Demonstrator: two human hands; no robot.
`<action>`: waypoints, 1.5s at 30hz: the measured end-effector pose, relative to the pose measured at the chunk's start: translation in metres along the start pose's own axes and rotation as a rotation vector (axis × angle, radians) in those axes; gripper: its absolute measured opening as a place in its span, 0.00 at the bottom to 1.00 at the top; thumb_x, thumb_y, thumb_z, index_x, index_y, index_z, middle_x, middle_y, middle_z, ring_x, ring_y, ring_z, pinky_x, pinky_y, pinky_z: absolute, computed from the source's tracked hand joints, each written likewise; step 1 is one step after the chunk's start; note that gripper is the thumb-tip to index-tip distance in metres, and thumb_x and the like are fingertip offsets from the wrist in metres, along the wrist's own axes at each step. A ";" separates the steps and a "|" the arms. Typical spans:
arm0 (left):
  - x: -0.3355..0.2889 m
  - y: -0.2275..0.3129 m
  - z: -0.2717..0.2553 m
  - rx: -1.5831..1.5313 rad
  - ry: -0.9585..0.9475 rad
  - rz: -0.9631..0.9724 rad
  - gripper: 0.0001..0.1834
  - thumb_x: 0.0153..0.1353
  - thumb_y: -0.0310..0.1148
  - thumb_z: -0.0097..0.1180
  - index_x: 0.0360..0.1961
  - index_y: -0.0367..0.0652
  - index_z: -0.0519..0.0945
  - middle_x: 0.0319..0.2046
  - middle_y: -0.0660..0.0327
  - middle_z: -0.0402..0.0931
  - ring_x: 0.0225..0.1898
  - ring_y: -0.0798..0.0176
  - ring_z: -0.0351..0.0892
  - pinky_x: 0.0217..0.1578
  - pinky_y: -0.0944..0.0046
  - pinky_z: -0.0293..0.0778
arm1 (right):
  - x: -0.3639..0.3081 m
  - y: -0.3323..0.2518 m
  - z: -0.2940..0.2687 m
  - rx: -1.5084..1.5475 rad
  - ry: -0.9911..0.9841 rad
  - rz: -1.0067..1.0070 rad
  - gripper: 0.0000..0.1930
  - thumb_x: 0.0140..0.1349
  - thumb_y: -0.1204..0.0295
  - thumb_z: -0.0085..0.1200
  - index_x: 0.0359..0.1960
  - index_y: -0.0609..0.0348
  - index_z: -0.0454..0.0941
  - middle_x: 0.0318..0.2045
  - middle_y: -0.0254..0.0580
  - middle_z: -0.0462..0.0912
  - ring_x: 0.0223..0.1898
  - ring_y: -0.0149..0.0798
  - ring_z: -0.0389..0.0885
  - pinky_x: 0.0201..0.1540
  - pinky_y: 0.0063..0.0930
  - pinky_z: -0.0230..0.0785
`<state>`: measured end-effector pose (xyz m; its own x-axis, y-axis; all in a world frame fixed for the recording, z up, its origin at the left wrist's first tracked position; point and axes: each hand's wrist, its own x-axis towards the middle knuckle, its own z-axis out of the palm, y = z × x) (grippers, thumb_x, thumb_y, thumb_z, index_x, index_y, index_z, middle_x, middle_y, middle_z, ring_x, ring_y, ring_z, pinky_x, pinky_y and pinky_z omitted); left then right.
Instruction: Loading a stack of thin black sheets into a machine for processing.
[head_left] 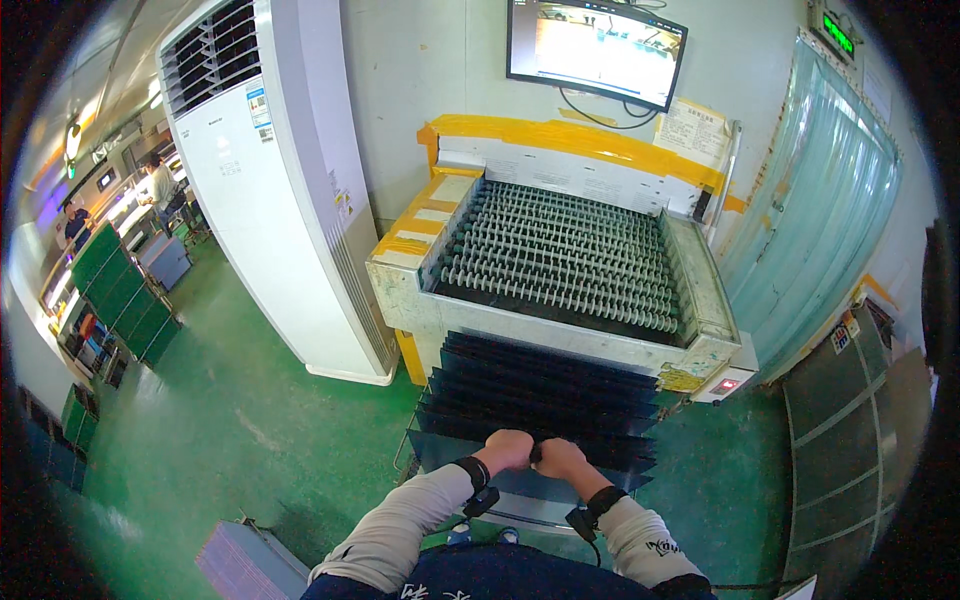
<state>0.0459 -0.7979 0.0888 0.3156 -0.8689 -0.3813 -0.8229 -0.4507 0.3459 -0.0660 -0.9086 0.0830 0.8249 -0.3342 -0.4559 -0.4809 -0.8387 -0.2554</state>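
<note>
My left hand [509, 450] and my right hand [561, 458] are side by side, fingers curled closed, above the near end of a rack of dark, thin panels [535, 385]. A small black piece [537, 454] shows between the two hands; what each one grips is hidden behind the knuckles. The panels stand on edge in a row, one behind another. Just beyond them is a machine with a bed of grey disc rollers [565, 255], its metal frame [520, 318] partly covered with yellow tape. Black bands circle both of my wrists.
A tall white air conditioner [270, 220] stands left of the machine. A screen [600, 50] hangs above. To the right are a strip curtain [815, 200] and a grey panelled board [840, 440]. A stack of greyish boxes [250, 562] sits lower left. Two people are far left.
</note>
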 end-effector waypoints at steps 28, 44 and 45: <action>0.000 0.000 -0.001 0.003 0.007 0.005 0.16 0.46 0.43 0.65 0.29 0.41 0.84 0.31 0.49 0.82 0.35 0.46 0.83 0.35 0.49 0.77 | 0.008 0.006 0.006 -0.014 0.000 -0.015 0.24 0.50 0.52 0.60 0.40 0.57 0.82 0.42 0.52 0.82 0.46 0.55 0.80 0.48 0.46 0.75; 0.001 -0.002 0.001 0.034 0.007 0.022 0.11 0.46 0.36 0.60 0.27 0.40 0.84 0.29 0.50 0.82 0.33 0.47 0.83 0.33 0.50 0.78 | 0.003 0.001 0.002 -0.024 -0.003 -0.021 0.18 0.51 0.57 0.58 0.40 0.52 0.83 0.41 0.49 0.83 0.46 0.53 0.80 0.49 0.46 0.72; -0.005 0.003 -0.007 0.038 0.001 0.025 0.11 0.46 0.36 0.60 0.27 0.40 0.84 0.29 0.50 0.82 0.33 0.47 0.83 0.33 0.50 0.79 | 0.003 0.001 0.002 -0.020 -0.001 -0.014 0.18 0.51 0.57 0.58 0.40 0.52 0.83 0.40 0.49 0.83 0.46 0.53 0.80 0.49 0.46 0.73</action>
<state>0.0454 -0.7962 0.0978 0.2954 -0.8800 -0.3718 -0.8479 -0.4209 0.3224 -0.0648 -0.9096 0.0799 0.8315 -0.3219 -0.4528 -0.4631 -0.8518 -0.2449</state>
